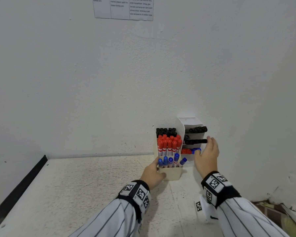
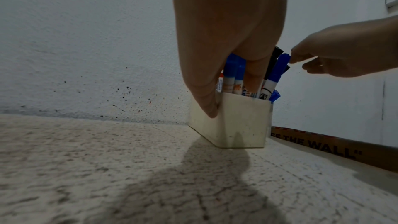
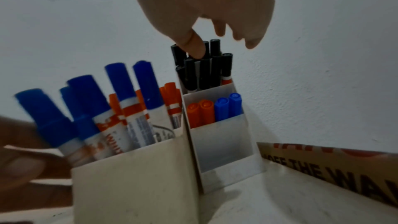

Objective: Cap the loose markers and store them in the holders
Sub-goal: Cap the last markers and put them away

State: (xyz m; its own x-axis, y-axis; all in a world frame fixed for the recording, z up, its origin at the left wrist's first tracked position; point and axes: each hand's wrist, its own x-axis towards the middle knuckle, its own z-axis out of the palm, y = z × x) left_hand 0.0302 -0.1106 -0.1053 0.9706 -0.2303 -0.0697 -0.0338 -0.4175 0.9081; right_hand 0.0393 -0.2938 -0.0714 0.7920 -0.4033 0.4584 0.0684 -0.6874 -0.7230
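At the back of the table (image 1: 92, 194), near the wall (image 1: 109, 82), stand two white holders side by side. The left hand (image 1: 152, 175) rests on the near left corner of the left holder (image 1: 172, 174). In the left wrist view its thumb lies on the outside wall and a finger dips in among the blue pens, so the fingers are curled over the rim and hold the box.

The right hand (image 1: 207, 156) floats just to the right of the right holder (image 1: 193, 123). Its fingers are loose and a little spread, and they hold nothing. In the right wrist view the thumb tip is right at the caps of the black pens (image 3: 202, 67) in the back part of that holder; I cannot tell if it touches them.

The left holder is full of pens that stand up with their caps on. Blue pens (image 1: 167, 161) are in the front part, red pens (image 1: 168, 144) in the middle, and more black ones (image 1: 166, 130) at the back.

The right holder has steps. Two red caps (image 3: 200, 110) and two blue caps (image 3: 228, 106) stick up from its front pocket.

A brown cardboard strip (image 3: 344, 168) with big letters lies along the wall to the right of the holders. A sheet of paper (image 1: 123, 8) with print hangs high on the wall.
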